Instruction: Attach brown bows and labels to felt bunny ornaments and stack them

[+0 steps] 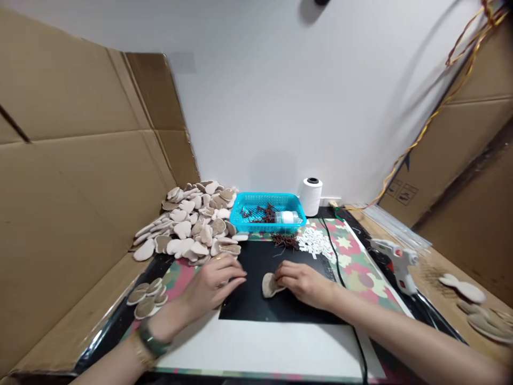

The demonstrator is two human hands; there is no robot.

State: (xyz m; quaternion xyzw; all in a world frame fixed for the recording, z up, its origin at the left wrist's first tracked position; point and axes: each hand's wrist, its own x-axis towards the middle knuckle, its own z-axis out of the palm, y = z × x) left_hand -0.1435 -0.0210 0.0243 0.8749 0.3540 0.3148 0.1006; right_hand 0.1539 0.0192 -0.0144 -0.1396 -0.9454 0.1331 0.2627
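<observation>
Heart piece [271, 285] held by right hand [306, 282]

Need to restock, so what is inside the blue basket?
The blue basket holds a tangle of dark red strands and a small clear bottle lying down. Its near wall hides the bottom.

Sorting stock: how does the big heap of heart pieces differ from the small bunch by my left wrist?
The big heap holds dozens, piled loosely; the small bunch holds only a few, overlapping flat. The heap shows many pale faces; the bunch mostly brown. Both are heart-shaped.
</observation>
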